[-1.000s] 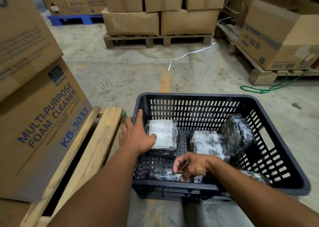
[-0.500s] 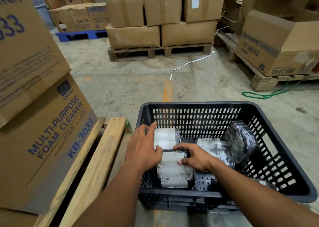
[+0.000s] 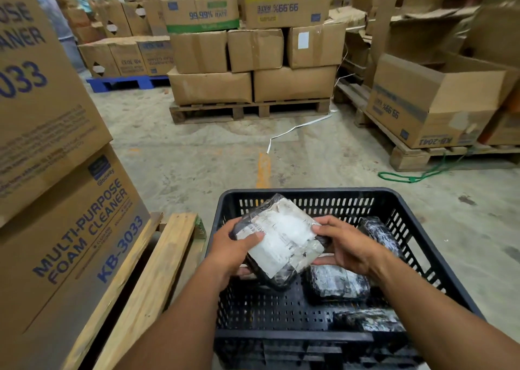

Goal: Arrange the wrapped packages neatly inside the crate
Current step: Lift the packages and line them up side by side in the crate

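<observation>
A black slatted plastic crate [image 3: 306,193] stands on the concrete floor in front of me. Both hands hold a stack of black-wrapped packages with white labels [image 3: 284,241] tilted above the crate's left half. My left hand [image 3: 233,247] grips its left edge, my right hand [image 3: 344,245] its right edge. On the crate floor lies another wrapped package [image 3: 336,283]; one [image 3: 380,236] leans against the right wall, and one [image 3: 368,320] lies at the near right.
Stacked cardboard boxes marked foam cleaner [image 3: 64,245] stand on a wooden pallet [image 3: 146,282] close on my left. More boxes on pallets [image 3: 253,88] stand ahead and at right [image 3: 430,107]. A white strap [image 3: 295,129] and green cord [image 3: 416,176] lie on the floor.
Both hands closed on the packages at the crate's left and lifted them up, tilted. The view has tipped upward, showing more of the warehouse.
</observation>
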A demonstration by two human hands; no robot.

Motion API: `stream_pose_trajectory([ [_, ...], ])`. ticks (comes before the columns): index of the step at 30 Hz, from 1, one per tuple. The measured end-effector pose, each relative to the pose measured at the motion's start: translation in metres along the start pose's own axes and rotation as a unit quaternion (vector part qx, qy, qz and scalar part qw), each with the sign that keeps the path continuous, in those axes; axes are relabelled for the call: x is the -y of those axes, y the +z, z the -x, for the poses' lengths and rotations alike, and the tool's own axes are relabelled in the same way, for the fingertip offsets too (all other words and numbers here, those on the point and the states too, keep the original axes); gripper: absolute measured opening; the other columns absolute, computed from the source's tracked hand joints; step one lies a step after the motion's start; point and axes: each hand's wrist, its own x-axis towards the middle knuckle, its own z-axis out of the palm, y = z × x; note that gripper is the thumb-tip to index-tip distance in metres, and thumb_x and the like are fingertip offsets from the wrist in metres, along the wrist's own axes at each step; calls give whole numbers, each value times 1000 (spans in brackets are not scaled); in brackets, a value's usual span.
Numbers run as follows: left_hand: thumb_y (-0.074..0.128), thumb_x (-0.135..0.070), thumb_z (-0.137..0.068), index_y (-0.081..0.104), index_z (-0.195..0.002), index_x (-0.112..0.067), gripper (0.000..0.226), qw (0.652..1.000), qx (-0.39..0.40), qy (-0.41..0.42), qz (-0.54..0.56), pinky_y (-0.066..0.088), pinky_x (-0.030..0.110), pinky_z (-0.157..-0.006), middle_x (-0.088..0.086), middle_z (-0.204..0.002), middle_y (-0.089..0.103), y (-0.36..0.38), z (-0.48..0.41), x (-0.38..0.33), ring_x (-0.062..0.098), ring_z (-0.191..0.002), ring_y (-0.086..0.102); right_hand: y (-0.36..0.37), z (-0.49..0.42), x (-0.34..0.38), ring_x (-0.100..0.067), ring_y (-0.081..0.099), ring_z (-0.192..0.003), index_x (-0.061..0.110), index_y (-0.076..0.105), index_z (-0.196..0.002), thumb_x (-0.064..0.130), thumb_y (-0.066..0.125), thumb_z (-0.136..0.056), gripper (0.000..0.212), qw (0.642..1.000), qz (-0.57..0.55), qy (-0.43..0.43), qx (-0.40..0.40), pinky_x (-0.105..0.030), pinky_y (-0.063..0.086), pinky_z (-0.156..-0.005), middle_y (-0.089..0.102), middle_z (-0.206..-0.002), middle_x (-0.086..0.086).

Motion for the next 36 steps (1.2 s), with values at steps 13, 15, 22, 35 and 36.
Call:
stream_pose_trajectory([
  [13,84,-20,-83,49,-144,-48,75,998,45,12,44,61,58,-86,0,-124,73,12,5,-13,29,-103,74,25,-11,10,-47,75,-98,38,54,-128,4,82,-78,67,988,-120,-88,-32,-57,64,-67,79,-110,-21],
  [15,83,-12,-83,57,-138,-49,72,995,73,6,74,62,56,-83,0,-118,78,5,0,-13,31,-99,77,23,-10,13,-45,74,-102,29,54,-128,7,86,-74,67,990,-112,-79,-21,-58,62,-77,73,-121,-24],
  [22,89,-11,-77,64,-123,-36,57,988,6,39,150,64,42,-69,-1,-116,72,12,-3,-15,27,-97,76,36,-12,10,-35,78,-91,17,67,-120,3,84,-79,46,979,-132,-106,-112,-49,64,-75,75,-117,-22],
  [35,66,-39,-96,44,-153,-32,62,971,-133,127,-152,53,40,-96,4,-140,61,-7,-11,-7,24,-122,61,37,-17,-3,-39,77,-99,38,48,-146,1,82,-80,84,998,-18,-46,-28,-47,65,-73,80,-113,-11],
  [36,61,-45,-97,38,-155,-33,64,942,-171,143,-252,46,45,-106,5,-149,53,-13,-14,0,28,-134,51,37,-21,-10,-38,77,-99,38,47,-148,0,81,-82,83,997,-19,-46,-56,-50,65,-78,79,-115,-12],
])
